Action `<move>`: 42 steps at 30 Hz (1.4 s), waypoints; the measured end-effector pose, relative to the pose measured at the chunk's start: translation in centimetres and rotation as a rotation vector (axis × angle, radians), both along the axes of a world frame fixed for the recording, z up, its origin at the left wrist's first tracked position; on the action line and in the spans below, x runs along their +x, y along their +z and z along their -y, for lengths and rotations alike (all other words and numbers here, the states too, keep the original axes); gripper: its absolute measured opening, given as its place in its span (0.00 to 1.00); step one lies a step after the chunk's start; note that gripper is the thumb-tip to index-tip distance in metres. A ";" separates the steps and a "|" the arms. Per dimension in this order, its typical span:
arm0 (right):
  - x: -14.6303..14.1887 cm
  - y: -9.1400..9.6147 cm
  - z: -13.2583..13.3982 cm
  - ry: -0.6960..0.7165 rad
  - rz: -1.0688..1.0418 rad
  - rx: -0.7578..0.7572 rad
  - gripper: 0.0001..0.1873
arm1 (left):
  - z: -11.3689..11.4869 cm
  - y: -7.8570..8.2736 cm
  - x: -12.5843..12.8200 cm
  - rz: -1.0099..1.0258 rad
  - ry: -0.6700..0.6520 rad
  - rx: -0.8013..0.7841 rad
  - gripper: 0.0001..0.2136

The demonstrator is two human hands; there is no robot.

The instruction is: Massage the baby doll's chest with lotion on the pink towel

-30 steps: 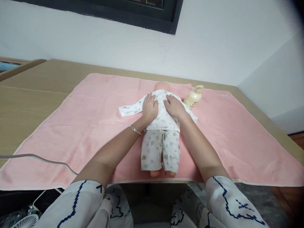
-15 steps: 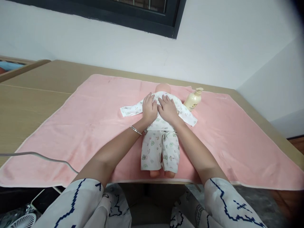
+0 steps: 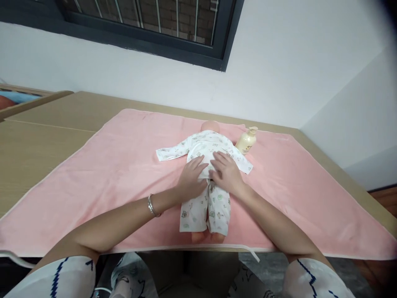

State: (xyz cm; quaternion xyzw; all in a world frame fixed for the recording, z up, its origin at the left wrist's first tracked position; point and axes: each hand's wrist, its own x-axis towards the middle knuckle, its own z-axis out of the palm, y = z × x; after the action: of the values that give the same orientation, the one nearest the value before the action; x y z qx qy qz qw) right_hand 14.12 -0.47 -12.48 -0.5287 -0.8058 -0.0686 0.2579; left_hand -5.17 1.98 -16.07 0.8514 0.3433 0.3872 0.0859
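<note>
A baby doll (image 3: 210, 126) lies on a pink mat (image 3: 130, 165), its head toward the wall and its feet near the front edge. It wears a white printed shirt (image 3: 209, 142) and matching trousers (image 3: 218, 215). My left hand (image 3: 194, 178) is on the left side of the doll's lower back and hip, fingers spread. Opposite it, my right hand (image 3: 228, 174) rests on the right side of the lower back, its fingers apart too. Neither hand grasps anything. The doll's face is hidden.
A cream pump bottle (image 3: 246, 141) stands on the mat beside the doll's right-hand sleeve. Under the mat is a wooden table (image 3: 46, 140), backed by a white wall with a dark-framed window (image 3: 214, 58). A white cord (image 3: 252, 253) hangs at the front edge.
Both hands have slid from the doll's upper back down to its lower back and hips, toward me. My elbows have spread outward. The camera view has tilted up slightly.
</note>
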 end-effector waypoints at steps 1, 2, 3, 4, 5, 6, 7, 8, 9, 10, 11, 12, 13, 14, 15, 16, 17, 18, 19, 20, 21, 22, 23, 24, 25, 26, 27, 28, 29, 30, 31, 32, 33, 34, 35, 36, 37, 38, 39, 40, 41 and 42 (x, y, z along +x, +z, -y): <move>0.0 -0.5 1.2 -0.006 0.013 -0.009 0.24 | 0.5 -0.1 -0.2 -0.025 0.003 0.027 0.25; 0.0 -1.0 2.1 -0.012 0.022 -0.028 0.28 | 0.9 -0.2 -0.4 -0.038 0.022 0.052 0.27; 0.0 -1.5 2.8 -0.029 0.016 -0.025 0.30 | 1.0 -0.3 -0.5 -0.040 0.053 0.076 0.26; -0.1 -1.9 3.2 -0.048 0.006 -0.011 0.30 | 0.9 -0.2 -0.5 -0.039 0.088 0.103 0.23; -0.1 -2.3 3.4 -0.063 -0.008 0.017 0.28 | 0.7 -0.2 -0.4 -0.038 0.118 0.132 0.18; -0.1 -2.6 3.4 -0.076 -0.024 0.056 0.23 | 0.4 -0.1 -0.4 -0.041 0.135 0.163 0.13; -0.2 -2.8 3.4 -0.084 -0.038 0.094 0.18 | 0.2 0.0 -0.3 -0.054 0.132 0.190 0.09; -0.2 -2.9 3.3 -0.085 -0.048 0.121 0.15 | -0.1 0.1 -0.3 -0.073 0.115 0.207 0.07; -0.2 -3.0 3.2 -0.079 -0.054 0.133 0.13 | -0.3 0.1 -0.3 -0.093 0.091 0.213 0.07; -0.1 -3.1 3.1 -0.071 -0.062 0.135 0.12 | -0.3 0.2 -0.3 -0.107 0.070 0.210 0.08; -0.1 -3.1 3.1 -0.066 -0.070 0.132 0.12 | -0.3 0.2 -0.3 -0.117 0.053 0.200 0.09; -0.1 -3.1 3.1 -0.060 -0.078 0.125 0.13 | -0.3 0.2 -0.4 -0.121 0.044 0.188 0.10; -0.1 -3.1 3.2 -0.056 -0.084 0.120 0.13 | -0.2 0.2 -0.4 -0.118 0.044 0.179 0.10; -0.1 -3.0 3.3 -0.057 -0.088 0.118 0.12 | -0.1 0.1 -0.4 -0.110 0.055 0.175 0.08; -0.1 -3.0 3.3 -0.064 -0.086 0.117 0.10 | 0.0 0.1 -0.4 -0.106 0.075 0.169 0.05; -0.1 -3.0 3.3 -0.078 -0.076 0.114 0.09 | 0.1 0.0 -0.4 -0.107 0.103 0.158 0.05; -0.2 -3.0 3.3 -0.098 -0.058 0.108 0.10 | 0.1 -0.1 -0.4 -0.110 0.131 0.142 0.08; -0.2 -3.0 3.3 -0.122 -0.035 0.099 0.11 | 0.1 -0.1 -0.3 -0.117 0.154 0.122 0.11; -0.3 -3.0 3.2 -0.144 -0.012 0.088 0.11 | 0.1 -0.2 -0.3 -0.128 0.166 0.104 0.11; -0.3 -3.0 3.2 -0.158 0.007 0.079 0.11 | 0.1 -0.2 -0.2 -0.142 0.163 0.094 0.08; -0.3 -3.0 3.1 -0.160 0.020 0.072 0.10 | 0.1 -0.1 -0.2 -0.156 0.150 0.096 0.05; -0.3 -3.0 3.1 -0.149 0.026 0.070 0.10 | 0.1 -0.1 -0.2 -0.168 0.132 0.109 0.04; -0.3 -3.1 3.1 -0.130 0.025 0.075 0.11 | 0.1 -0.1 -0.1 -0.179 0.115 0.124 0.06; -0.2 -3.1 3.1 -0.110 0.022 0.082 0.11 | 0.1 0.0 -0.1 -0.185 0.099 0.136 0.08; -0.1 -3.2 3.1 -0.095 0.016 0.088 0.11 | 0.1 0.0 -0.2 -0.185 0.083 0.145 0.09; -0.1 -3.2 3.1 -0.087 0.011 0.092 0.11 | 0.1 0.1 -0.2 -0.178 0.068 0.153 0.09; 0.0 -3.2 3.2 -0.083 0.007 0.090 0.11 | 0.2 0.1 -0.2 -0.167 0.056 0.161 0.09; 0.0 -3.2 3.2 -0.082 0.006 0.086 0.11 | 0.2 0.1 -0.3 -0.152 0.047 0.170 0.09; 0.0 -3.1 3.2 -0.085 0.008 0.081 0.11 | 0.2 0.1 -0.3 -0.137 0.042 0.179 0.08; -0.1 -3.0 3.3 -0.090 0.011 0.078 0.10 | 0.2 0.1 -0.3 -0.124 0.038 0.185 0.08; -0.1 -2.9 3.3 -0.095 0.018 0.076 0.11 | 0.3 0.1 -0.4 -0.114 0.036 0.187 0.08; -0.2 -2.8 3.4 -0.102 0.028 0.076 0.12 | 0.3 0.1 -0.5 -0.109 0.032 0.186 0.07; -0.2 -2.7 3.5 -0.114 0.039 0.078 0.13 | 0.3 0.0 -0.5 -0.104 0.027 0.187 0.07; -0.2 -2.6 3.5 -0.125 0.048 0.082 0.12 | 0.3 0.0 -0.6 -0.098 0.019 0.192 0.07; -0.3 -2.6 3.6 -0.127 0.054 0.089 0.11 | 0.3 -0.1 -0.6 -0.090 0.009 0.202 0.07; -0.3 -2.7 3.6 -0.120 0.054 0.102 0.09 | 0.2 -0.1 -0.6 -0.080 -0.002 0.211 0.07; -0.2 -2.7 3.6 -0.103 0.046 0.123 0.08 | 0.2 -0.2 -0.6 -0.068 -0.011 0.217 0.07; -0.2 -2.8 3.6 -0.076 0.030 0.149 0.07 | 0.2 -0.2 -0.6 -0.055 -0.019 0.222 0.07; -0.1 -3.0 3.5 -0.040 0.006 0.180 0.07 | 0.1 -0.3 -0.6 -0.040 -0.026 0.227 0.07; -0.1 -3.1 3.5 -0.002 -0.022 0.214 0.08 | 0.1 -0.3 -0.6 -0.024 -0.035 0.237 0.07; 0.0 -3.2 3.4 0.032 -0.053 0.246 0.08 | 0.1 -0.3 -0.7 -0.006 -0.047 0.252 0.06; 0.0 -3.4 3.3 0.062 -0.083 0.274 0.09 | 0.1 -0.3 -0.7 0.010 -0.060 0.273 0.06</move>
State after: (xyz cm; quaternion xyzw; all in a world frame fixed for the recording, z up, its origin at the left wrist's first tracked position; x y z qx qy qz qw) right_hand 14.14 -3.82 -15.85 -0.4658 -0.7935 -0.1478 0.3626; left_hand -5.83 1.92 -16.36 0.8630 0.2615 0.4319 -0.0174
